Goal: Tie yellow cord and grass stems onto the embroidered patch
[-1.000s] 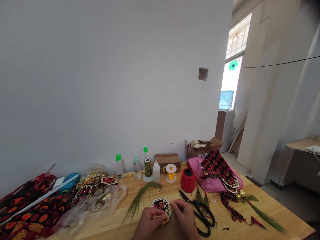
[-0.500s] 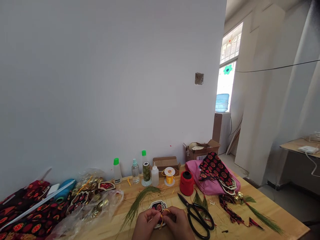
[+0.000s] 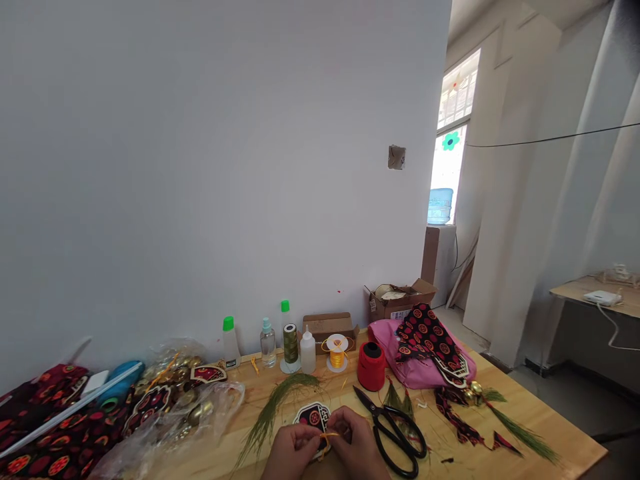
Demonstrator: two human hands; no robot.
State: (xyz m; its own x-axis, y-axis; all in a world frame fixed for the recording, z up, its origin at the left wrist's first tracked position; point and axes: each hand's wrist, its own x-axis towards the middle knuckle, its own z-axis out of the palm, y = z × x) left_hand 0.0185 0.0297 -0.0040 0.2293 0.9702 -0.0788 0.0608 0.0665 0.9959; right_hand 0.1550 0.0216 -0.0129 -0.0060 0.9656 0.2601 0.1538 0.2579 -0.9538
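Observation:
At the table's front, my left hand (image 3: 294, 451) and my right hand (image 3: 356, 445) are close together, fingertips nearly meeting. Both pinch a thin yellow cord (image 3: 329, 435), which runs between them and looks crossed or looped. Under and just behind the fingers lies a dark patterned fabric piece (image 3: 313, 416) with a white scalloped border and a red round motif; its lower part is hidden by my hands. Black-handled scissors (image 3: 395, 430) lie partly open to the right of my right hand. Green thread strands (image 3: 273, 410) spread out on the left.
Along the wall stand a yellow cord spool (image 3: 337, 353), a red thread cone (image 3: 371, 367), a white squeeze bottle (image 3: 308, 353) and a cardboard box (image 3: 327, 327). Brass bells in a plastic bag (image 3: 200, 410) lie left. Pink cloth (image 3: 395, 363) and a green tassel (image 3: 530, 433) are right.
My right hand has risen slightly, and the yellow cord is now drawn more level between the fingers. The view has shifted slightly to the right.

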